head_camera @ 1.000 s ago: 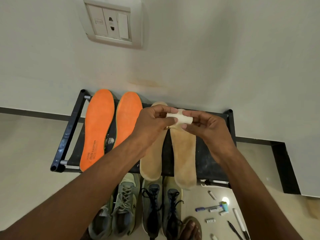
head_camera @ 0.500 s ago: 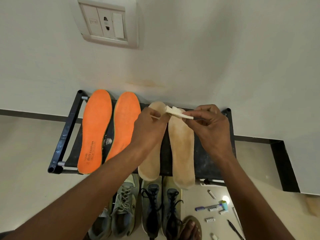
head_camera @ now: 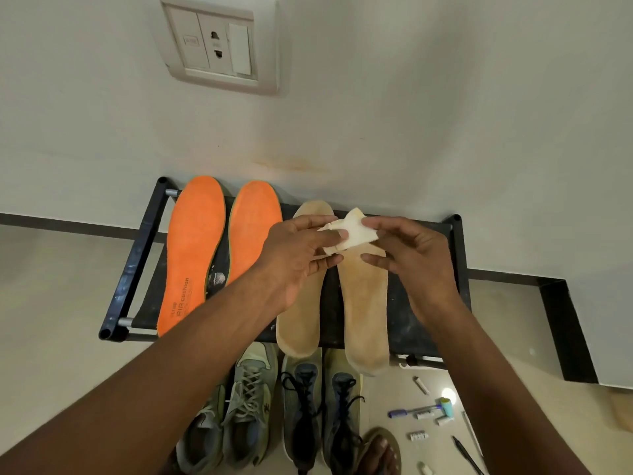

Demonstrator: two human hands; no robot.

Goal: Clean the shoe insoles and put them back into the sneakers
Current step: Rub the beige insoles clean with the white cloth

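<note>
Nearest to us, below our fingers, two pairs of lace-up sneakers stand side by side on the pale floor: a grey-green pair with light laces [head_camera: 245, 409] and a dark blue-grey pair with black laces [head_camera: 322, 409]. A foot in a brown sandal [head_camera: 378, 452] shows at the bottom edge just right of them, and further right small pens and white caps [head_camera: 419, 414] lie scattered on the tiles.

Above the sneakers, our left hand [head_camera: 298, 257] and right hand [head_camera: 416, 257] meet over a low black metal-framed rack [head_camera: 135, 265]. Between them we hold a small, crumpled white wipe [head_camera: 351, 231]: the left thumb and fingertips pinch its left edge, and the right thumb and forefinger pinch its right edge, while the other right fingers hang loosely curled beneath it. The wipe is up off the rack, not touching anything under it.

Directly under our fingers lie two tan fabric-topped insoles [head_camera: 364, 306], side by side on the rack, their heels overhanging its near bar toward the dark sneakers. Left of our fingers, two bright orange foam insoles [head_camera: 193, 255] lie parallel on the same rack, the outer one printed with dark lettering near its heel.

Beyond our fingertips rises a cream wall, with a white switch-and-socket plate [head_camera: 219, 46] mounted high on it.
</note>
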